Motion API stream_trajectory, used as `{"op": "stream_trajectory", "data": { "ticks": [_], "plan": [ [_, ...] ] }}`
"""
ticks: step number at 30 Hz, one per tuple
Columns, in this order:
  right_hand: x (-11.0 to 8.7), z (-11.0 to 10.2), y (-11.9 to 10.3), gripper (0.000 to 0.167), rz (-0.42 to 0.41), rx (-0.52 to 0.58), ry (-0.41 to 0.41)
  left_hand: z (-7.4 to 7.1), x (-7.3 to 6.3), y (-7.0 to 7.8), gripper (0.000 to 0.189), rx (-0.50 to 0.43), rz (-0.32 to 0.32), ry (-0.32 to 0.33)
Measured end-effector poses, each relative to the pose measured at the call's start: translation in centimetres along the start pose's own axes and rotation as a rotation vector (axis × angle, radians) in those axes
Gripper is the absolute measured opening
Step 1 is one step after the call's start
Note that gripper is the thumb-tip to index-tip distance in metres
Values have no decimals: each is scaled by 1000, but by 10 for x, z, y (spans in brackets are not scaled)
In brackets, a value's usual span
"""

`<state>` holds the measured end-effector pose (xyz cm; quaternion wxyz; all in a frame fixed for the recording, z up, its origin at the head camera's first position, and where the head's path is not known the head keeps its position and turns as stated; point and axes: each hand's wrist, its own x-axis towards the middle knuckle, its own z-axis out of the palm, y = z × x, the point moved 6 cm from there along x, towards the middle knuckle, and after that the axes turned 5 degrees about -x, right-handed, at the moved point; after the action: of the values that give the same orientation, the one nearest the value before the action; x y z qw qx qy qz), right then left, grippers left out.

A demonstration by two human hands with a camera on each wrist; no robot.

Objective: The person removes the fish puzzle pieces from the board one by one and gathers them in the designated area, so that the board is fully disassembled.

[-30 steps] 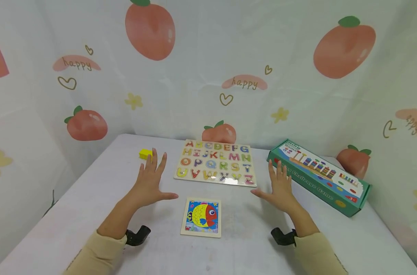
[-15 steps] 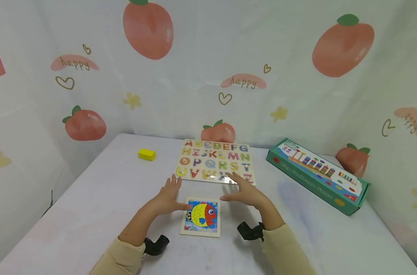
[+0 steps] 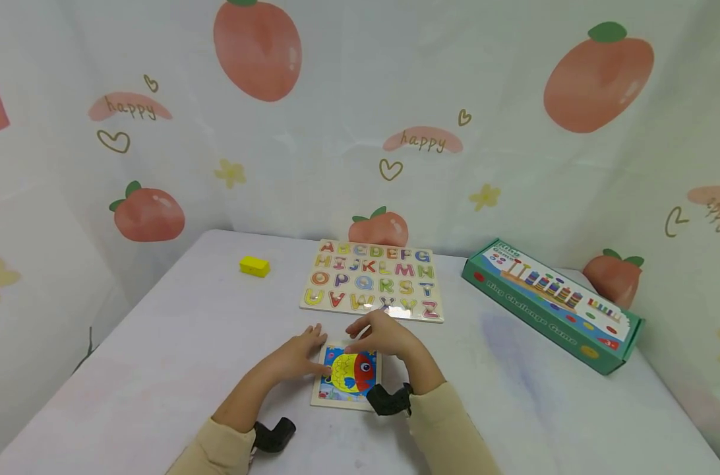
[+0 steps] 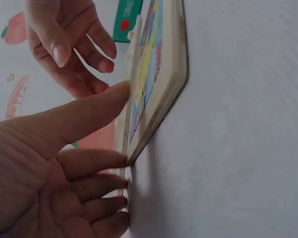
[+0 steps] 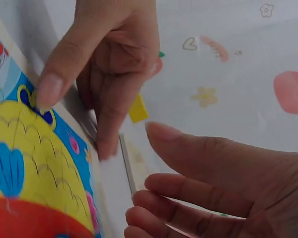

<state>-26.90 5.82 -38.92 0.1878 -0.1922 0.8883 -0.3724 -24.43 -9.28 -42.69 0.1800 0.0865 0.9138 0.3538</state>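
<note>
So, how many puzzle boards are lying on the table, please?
2. The fish puzzle lies in the foreground, close to the left hand and the right hand; the alphabet board lies farther back. More could be hidden inside the green box.

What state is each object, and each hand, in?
Fish puzzle, lying picture side up
Alphabet puzzle board, face up, letters in rows
Ring Challenge Game box, closed
Yellow block, lying apart from the rest
Left hand, thumb over the fish puzzle's left side
Right hand, fingers loosely bent, holding nothing
</note>
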Motion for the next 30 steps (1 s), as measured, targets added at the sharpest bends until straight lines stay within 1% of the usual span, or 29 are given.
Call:
{"op": "stream_trajectory", "data": {
  "ticks": [3, 5, 10, 16, 21, 30],
  "plan": [
    [7, 9, -2, 28, -6, 26, -24, 1, -2, -2, 70, -26, 16, 8],
    [11, 14, -1, 26, 5, 33, -37, 1, -3, -2, 70, -42, 23, 18],
    [16, 25, 1, 23, 22, 28, -57, 2, -4, 0, 68, -33, 36, 43],
    [17, 29, 1, 21, 17, 6, -53, 1, -3, 2, 65, -13, 32, 63],
    [16, 32, -1, 23, 6, -24, -62, 2, -1, 2, 64, -21, 30, 53],
    [17, 37, -2, 19, 9, -46, -9, 3, -1, 0, 64, -39, 47, 52]
  ]
}}
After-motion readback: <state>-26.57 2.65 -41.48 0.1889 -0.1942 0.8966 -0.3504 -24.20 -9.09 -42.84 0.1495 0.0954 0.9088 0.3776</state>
